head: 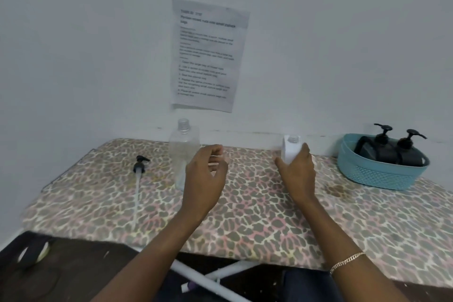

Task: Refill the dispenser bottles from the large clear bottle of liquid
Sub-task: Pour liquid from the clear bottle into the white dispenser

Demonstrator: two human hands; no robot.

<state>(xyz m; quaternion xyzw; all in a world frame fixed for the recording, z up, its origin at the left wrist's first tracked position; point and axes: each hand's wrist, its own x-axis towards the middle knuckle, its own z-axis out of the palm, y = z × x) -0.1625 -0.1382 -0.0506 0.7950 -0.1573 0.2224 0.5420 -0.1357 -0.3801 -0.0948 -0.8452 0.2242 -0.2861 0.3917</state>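
Right hand (297, 174) fingers (305, 152) wrap the white dispenser bottle (290, 148).

Right hand (297, 174) grips white bottle (290, 149); left hand (206, 176) hovers.

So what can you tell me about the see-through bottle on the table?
The large clear bottle stands upright on the leopard-print table cover, near the wall. It looks like thin clear plastic, with a ribbed screw neck and no cap on. How much liquid is inside is hard to tell. The left hand, fingers curled, is just in front of its right side; whether it touches the bottle is unclear.
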